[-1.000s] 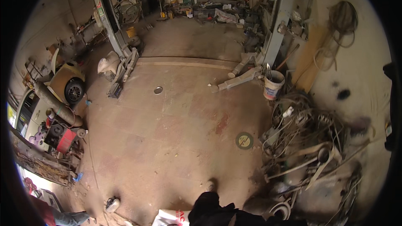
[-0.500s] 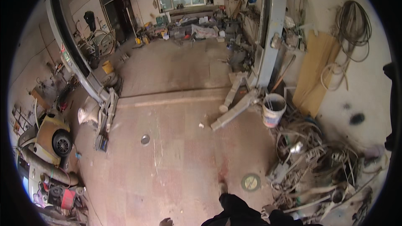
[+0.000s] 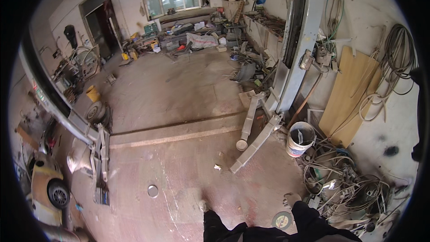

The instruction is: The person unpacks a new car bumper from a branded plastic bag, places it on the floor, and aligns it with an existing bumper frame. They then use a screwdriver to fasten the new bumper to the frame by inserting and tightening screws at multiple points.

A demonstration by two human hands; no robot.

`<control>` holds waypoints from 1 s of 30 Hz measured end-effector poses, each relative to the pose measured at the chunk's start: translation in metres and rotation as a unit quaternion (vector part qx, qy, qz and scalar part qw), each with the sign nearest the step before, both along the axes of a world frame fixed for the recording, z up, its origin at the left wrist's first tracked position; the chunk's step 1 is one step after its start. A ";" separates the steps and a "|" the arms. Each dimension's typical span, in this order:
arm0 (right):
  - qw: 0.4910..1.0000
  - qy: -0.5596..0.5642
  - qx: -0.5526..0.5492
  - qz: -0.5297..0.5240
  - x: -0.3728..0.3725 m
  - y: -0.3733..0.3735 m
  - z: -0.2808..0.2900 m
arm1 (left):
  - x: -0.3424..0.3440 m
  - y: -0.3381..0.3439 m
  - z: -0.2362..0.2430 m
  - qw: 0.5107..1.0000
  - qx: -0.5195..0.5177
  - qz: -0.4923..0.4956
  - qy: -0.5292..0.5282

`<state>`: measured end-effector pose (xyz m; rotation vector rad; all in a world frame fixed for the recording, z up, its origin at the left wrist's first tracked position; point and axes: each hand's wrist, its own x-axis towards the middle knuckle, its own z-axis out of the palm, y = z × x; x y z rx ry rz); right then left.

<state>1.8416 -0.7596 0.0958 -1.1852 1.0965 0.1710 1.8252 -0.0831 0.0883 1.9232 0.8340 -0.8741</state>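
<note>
My right hand (image 3: 292, 199) is in front of my dark sleeve at the lower right, over the floor. Its fingers hang loosely apart with nothing in them. Below it on the floor lies a flat round disc (image 3: 282, 220) with a dark rim and a yellowish middle. To the hand's right spreads a tangled heap of hoses and metal parts (image 3: 345, 188); the hand appears apart from it. My left hand is out of view. A foot (image 3: 204, 205), smeared by motion, shows at the end of my dark trouser leg.
Two lift posts stand left and right, the right post (image 3: 298, 71) with lift arms (image 3: 257, 145) low across the floor. Beside it is a white bucket (image 3: 300, 140). A raised strip (image 3: 179, 135) crosses the floor. A car (image 3: 47, 188) is at far left; clutter lines the back wall.
The view has shifted forward and turned right. My right hand has risen farther into view, my left hand has left the picture, and a foot shows farther left.
</note>
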 end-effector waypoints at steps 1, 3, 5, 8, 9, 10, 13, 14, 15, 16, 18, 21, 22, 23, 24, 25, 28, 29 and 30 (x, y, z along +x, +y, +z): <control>1.000 0.016 -0.013 -0.009 0.019 0.003 -0.010 | 0.038 0.007 -0.001 1.000 -0.002 -0.010 0.003; 0.998 0.065 -0.018 0.020 0.043 0.019 -0.024 | 0.107 0.028 0.002 1.000 -0.001 -0.013 0.002; 0.828 0.065 -0.158 0.534 0.062 0.037 -0.023 | 0.178 0.054 0.007 1.000 -0.003 -0.004 -0.007; 0.964 0.238 0.037 0.109 0.115 0.100 -0.003 | 0.288 0.108 0.020 0.999 0.008 0.029 -0.040; 0.969 0.221 0.027 0.110 0.140 0.114 0.010 | 0.329 0.123 0.022 0.997 0.010 0.032 -0.065; 0.973 0.202 0.026 0.105 0.165 0.125 0.021 | 0.378 0.138 0.023 0.986 0.053 -0.100 -0.125; 0.979 0.183 0.041 0.082 0.246 0.135 0.043 | 0.504 0.149 0.020 0.990 0.011 0.012 -0.142; 0.978 0.191 0.040 0.080 0.269 0.133 0.043 | 0.540 0.148 0.019 0.987 0.018 0.028 -0.156; 0.979 0.188 0.041 0.073 0.294 0.129 0.039 | 0.572 0.142 0.018 0.985 0.030 0.018 -0.170; 0.977 0.194 0.036 0.075 0.318 0.123 0.030 | 0.606 0.132 0.014 0.981 0.043 0.010 -0.187; 0.974 0.209 0.025 0.087 0.366 0.108 0.006 | 0.655 0.114 0.017 0.982 0.050 -0.016 -0.180; 0.976 0.203 0.065 0.033 0.446 0.077 -0.026 | 0.718 0.057 0.028 0.989 0.035 -0.089 -0.114; 0.981 0.173 0.075 0.037 0.472 0.076 -0.029 | 0.743 0.031 0.032 0.989 0.030 -0.114 -0.094; 0.983 0.172 0.053 0.034 0.504 0.067 -0.028 | 0.768 0.000 0.033 0.987 0.022 -0.139 -0.073; 0.980 0.197 0.017 0.030 0.538 0.050 -0.021 | 0.796 -0.029 0.036 0.986 0.016 -0.156 -0.063; 0.988 0.154 0.015 0.021 0.566 0.041 -0.009 | 0.822 -0.054 0.042 0.984 0.010 -0.169 -0.056; 0.997 0.065 0.025 -0.016 0.637 0.011 0.037 | 0.899 -0.113 0.054 0.979 -0.002 -0.195 -0.054; 0.998 0.051 -0.001 -0.028 0.656 0.003 0.049 | 0.924 -0.130 0.056 0.978 -0.006 -0.201 -0.056; 0.998 0.049 -0.019 -0.032 0.671 -0.007 0.057 | 0.949 -0.146 0.056 0.976 -0.010 -0.210 -0.056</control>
